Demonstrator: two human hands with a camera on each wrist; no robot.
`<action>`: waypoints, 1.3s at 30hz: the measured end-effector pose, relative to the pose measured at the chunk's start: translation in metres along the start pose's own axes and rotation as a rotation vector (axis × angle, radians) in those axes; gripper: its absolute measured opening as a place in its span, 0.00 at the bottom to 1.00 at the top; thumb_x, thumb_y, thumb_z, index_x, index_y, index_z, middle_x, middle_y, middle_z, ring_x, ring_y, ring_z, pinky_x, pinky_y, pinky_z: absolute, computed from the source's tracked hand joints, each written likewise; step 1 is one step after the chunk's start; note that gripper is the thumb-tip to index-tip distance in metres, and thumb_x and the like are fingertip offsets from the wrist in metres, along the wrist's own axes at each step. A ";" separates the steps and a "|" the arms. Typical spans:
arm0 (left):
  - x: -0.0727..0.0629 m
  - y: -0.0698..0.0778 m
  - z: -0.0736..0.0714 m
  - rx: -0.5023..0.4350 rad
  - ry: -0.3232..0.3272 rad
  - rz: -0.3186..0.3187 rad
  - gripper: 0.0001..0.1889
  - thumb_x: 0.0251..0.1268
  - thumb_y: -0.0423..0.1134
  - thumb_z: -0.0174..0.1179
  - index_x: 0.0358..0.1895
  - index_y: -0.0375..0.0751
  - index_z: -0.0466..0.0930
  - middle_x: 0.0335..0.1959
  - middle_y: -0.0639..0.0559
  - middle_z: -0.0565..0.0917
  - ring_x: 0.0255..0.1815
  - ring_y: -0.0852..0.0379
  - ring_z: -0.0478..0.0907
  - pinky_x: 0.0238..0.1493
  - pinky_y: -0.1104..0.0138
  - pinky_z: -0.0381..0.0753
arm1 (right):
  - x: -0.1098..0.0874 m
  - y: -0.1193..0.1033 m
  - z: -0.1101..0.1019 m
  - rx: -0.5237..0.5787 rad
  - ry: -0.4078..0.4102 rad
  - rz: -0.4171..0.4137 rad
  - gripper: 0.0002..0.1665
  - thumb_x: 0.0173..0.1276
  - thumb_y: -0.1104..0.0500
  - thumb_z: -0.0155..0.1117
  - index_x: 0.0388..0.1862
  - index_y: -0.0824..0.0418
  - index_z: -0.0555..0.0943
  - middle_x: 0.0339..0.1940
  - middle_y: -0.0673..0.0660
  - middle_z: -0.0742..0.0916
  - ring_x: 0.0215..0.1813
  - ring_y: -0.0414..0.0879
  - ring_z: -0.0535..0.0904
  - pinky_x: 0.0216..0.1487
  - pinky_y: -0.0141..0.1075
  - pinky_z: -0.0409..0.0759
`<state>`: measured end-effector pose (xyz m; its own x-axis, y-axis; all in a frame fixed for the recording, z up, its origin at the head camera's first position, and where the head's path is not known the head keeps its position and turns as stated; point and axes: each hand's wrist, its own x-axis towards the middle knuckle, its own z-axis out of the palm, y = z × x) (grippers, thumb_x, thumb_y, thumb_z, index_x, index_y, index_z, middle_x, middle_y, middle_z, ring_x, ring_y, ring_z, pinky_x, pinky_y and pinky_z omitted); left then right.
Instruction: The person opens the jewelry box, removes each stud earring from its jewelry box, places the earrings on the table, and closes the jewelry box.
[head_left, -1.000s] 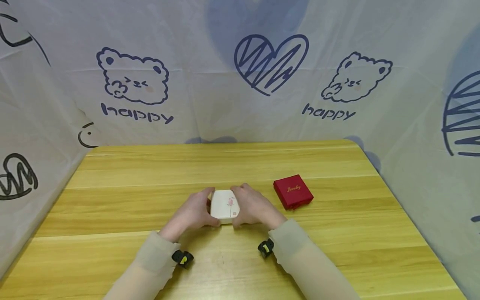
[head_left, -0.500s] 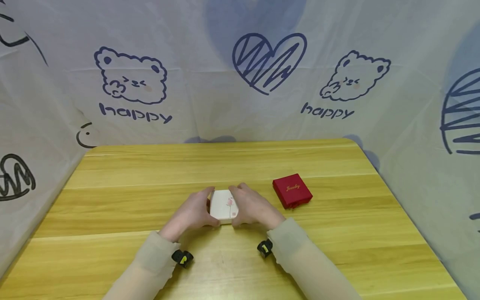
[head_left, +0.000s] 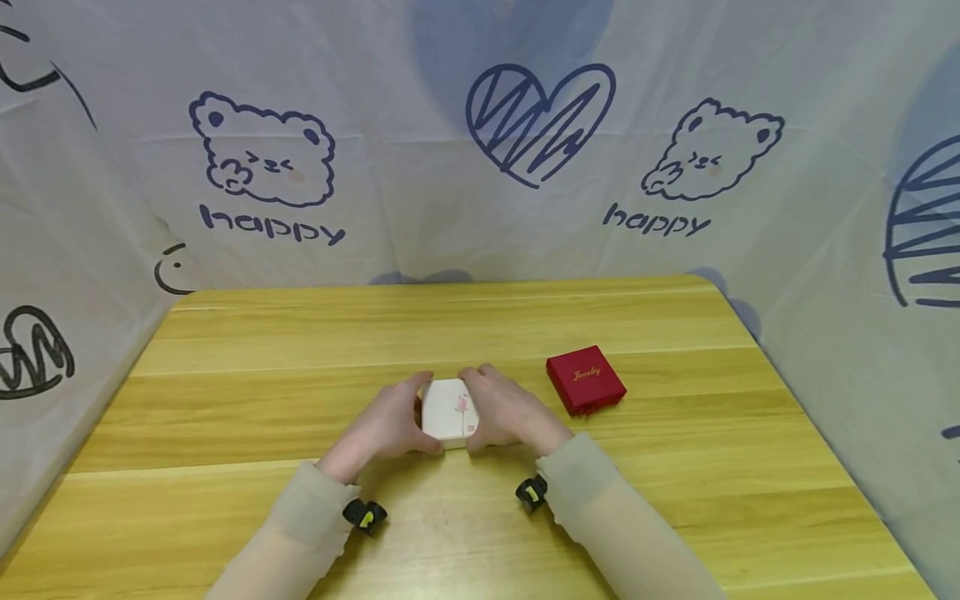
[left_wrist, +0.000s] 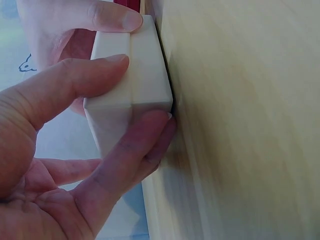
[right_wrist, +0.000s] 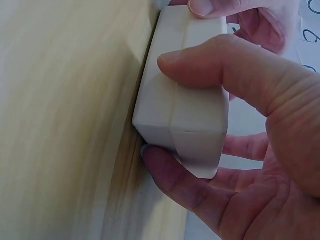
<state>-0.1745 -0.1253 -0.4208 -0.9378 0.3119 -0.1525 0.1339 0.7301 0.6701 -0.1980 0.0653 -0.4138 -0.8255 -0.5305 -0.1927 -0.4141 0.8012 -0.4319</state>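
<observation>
Head view: a white box [head_left: 444, 408] sits on the table [head_left: 450, 533], straight between the two hands, with the left hand [head_left: 384, 421] at its left side and the right hand [head_left: 508, 410] at its right; neither is nearer, since both touch it; its long axis cannot be told, as fingers cover both sides; both hands grip it, each with the thumb on the face towards the person and other fingers round its side; in the wrist views the left thumb [left_wrist: 95, 77] ends about at the seam [left_wrist: 131, 82], while the right thumb [right_wrist: 200, 67] reaches across it; the box looks smooth and matt, with slanted corners, the seam running round its wall, and a pink flower [head_left: 462, 403] on top, off towards the right hand; a red box [head_left: 585, 380] lies apart, beyond the right hand
</observation>
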 end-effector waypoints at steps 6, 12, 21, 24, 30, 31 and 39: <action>0.001 0.000 0.000 -0.005 -0.003 -0.002 0.56 0.37 0.34 0.81 0.73 0.27 0.56 0.39 0.44 0.81 0.37 0.54 0.78 0.41 0.60 0.79 | -0.001 0.001 0.001 0.030 0.014 0.002 0.57 0.41 0.60 0.82 0.71 0.62 0.64 0.53 0.55 0.74 0.44 0.46 0.72 0.48 0.39 0.76; 0.001 -0.003 0.000 -0.026 0.003 0.008 0.55 0.37 0.34 0.81 0.72 0.29 0.58 0.39 0.45 0.81 0.36 0.55 0.78 0.40 0.60 0.79 | -0.001 0.003 0.002 0.054 0.027 -0.010 0.57 0.41 0.60 0.82 0.71 0.62 0.64 0.53 0.55 0.74 0.44 0.46 0.72 0.47 0.38 0.76; 0.001 -0.006 0.001 -0.075 0.013 0.035 0.52 0.36 0.32 0.81 0.70 0.32 0.61 0.35 0.47 0.81 0.33 0.55 0.78 0.37 0.61 0.79 | -0.002 0.005 0.002 0.090 0.034 -0.028 0.57 0.40 0.60 0.82 0.70 0.61 0.64 0.54 0.55 0.74 0.45 0.46 0.72 0.49 0.39 0.76; 0.000 -0.005 0.000 -0.092 0.011 0.029 0.53 0.37 0.32 0.81 0.72 0.32 0.60 0.36 0.47 0.80 0.34 0.55 0.78 0.38 0.61 0.79 | -0.003 0.006 0.001 0.099 0.035 -0.034 0.58 0.39 0.60 0.82 0.71 0.62 0.64 0.55 0.55 0.74 0.45 0.45 0.73 0.49 0.39 0.76; -0.003 -0.004 -0.001 -0.125 -0.003 0.017 0.54 0.39 0.33 0.80 0.74 0.37 0.57 0.38 0.47 0.80 0.36 0.55 0.78 0.38 0.62 0.79 | -0.003 0.008 0.000 0.108 0.035 -0.048 0.59 0.39 0.60 0.82 0.71 0.63 0.63 0.55 0.56 0.74 0.46 0.45 0.73 0.50 0.39 0.76; -0.003 -0.004 -0.001 -0.129 -0.007 0.019 0.54 0.40 0.33 0.80 0.74 0.37 0.57 0.38 0.47 0.80 0.36 0.55 0.79 0.38 0.62 0.79 | -0.004 0.008 0.000 0.112 0.035 -0.051 0.59 0.39 0.60 0.82 0.71 0.63 0.63 0.55 0.56 0.74 0.46 0.45 0.72 0.50 0.39 0.75; -0.009 -0.008 -0.007 -0.169 -0.045 0.052 0.58 0.43 0.34 0.79 0.78 0.41 0.50 0.45 0.43 0.80 0.37 0.52 0.79 0.41 0.59 0.78 | -0.007 0.015 0.000 0.217 0.026 -0.058 0.58 0.42 0.60 0.81 0.73 0.62 0.62 0.58 0.55 0.73 0.49 0.45 0.71 0.52 0.39 0.73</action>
<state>-0.1694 -0.1377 -0.4200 -0.9152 0.3764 -0.1439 0.1230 0.6010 0.7898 -0.1984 0.0816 -0.4187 -0.8136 -0.5642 -0.1404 -0.3712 0.6900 -0.6214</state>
